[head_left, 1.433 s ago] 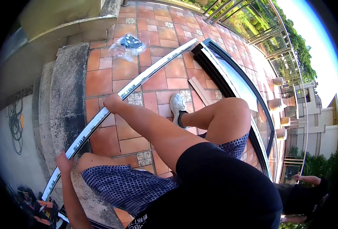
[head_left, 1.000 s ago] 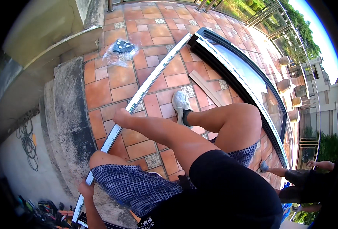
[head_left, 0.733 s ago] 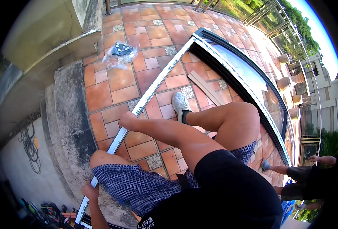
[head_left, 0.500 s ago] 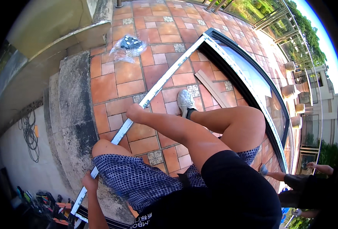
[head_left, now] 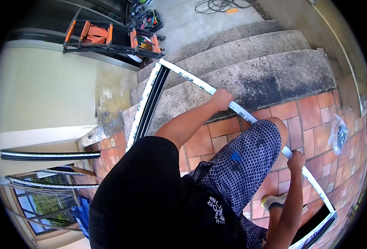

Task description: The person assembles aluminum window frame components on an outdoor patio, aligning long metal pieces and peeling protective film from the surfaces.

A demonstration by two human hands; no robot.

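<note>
A large window or door frame (head_left: 186,74), dark with white printed protective film, stretches across in front of me. One long rail runs from a corner by the stone steps to a far corner at the lower right. My left hand (head_left: 223,99) is closed around this rail on the upper left side of my knee. Farther along the same rail, my right hand (head_left: 296,161) grips it beyond the knee. Between the hands my knee hides a stretch of the rail. My arm and body cover parts of the two side rails.
Stone steps (head_left: 258,83) rise beyond the frame. A black-and-orange folding ladder (head_left: 109,36), a tool tray (head_left: 150,20) and a coiled cable (head_left: 216,6) lie behind. A clear plastic bag (head_left: 337,135) rests on the terracotta tiles (head_left: 308,112). More profiles (head_left: 51,155) stand at left.
My view has swung to the left, toward the steps and ladder. Both hands still grip the same rail. The glazed end of the frame has mostly left the view.
</note>
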